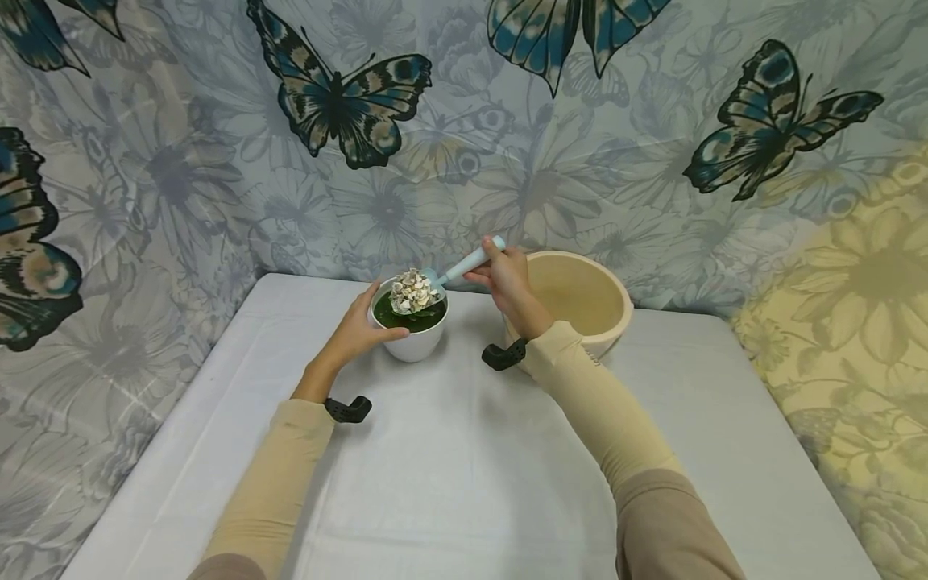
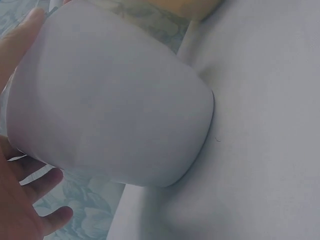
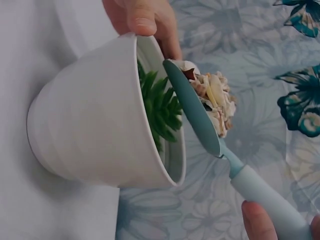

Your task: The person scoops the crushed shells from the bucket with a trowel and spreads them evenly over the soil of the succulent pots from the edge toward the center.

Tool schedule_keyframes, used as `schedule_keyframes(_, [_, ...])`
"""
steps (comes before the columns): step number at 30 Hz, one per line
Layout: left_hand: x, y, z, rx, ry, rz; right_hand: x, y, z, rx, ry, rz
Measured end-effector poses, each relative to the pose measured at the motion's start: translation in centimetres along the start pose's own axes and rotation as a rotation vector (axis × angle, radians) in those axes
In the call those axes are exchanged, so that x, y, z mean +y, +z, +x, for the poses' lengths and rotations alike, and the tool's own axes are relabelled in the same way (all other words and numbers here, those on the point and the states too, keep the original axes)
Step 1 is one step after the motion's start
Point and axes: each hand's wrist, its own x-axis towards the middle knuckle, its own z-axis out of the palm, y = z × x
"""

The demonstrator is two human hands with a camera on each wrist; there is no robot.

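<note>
Butterfly-printed cloth backs the white surface. Over the white pot, a blue scoop carries pale fragments, its handle pinched in the right hand's grip; the left hand's grip clasps the pot.

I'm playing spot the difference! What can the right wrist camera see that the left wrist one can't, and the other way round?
Only the right wrist view shows the green succulent-looking plant inside the pot, and the heap of shell-like pieces on the light-blue trowel.

Only the left wrist view shows a slice of the large tan pot, plus a tiny dark curl on the cloth.

Both show the white flowerpot, the left hand, the white tablecloth and the flowery backdrop.
</note>
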Motion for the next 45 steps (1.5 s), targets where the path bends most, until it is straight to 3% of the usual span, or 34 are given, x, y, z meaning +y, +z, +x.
schedule_keyframes(32, [0.0, 0.2, -0.2, 0.025, -0.024, -0.022, -0.1, 1.2, -0.1, -0.031, -0.116, -0.158])
schedule_keyframes(45, [0.2, 0.4, -0.7, 0.060, -0.039, -0.004, 0.3, 1.0, -0.1, -0.016, -0.114, -0.066])
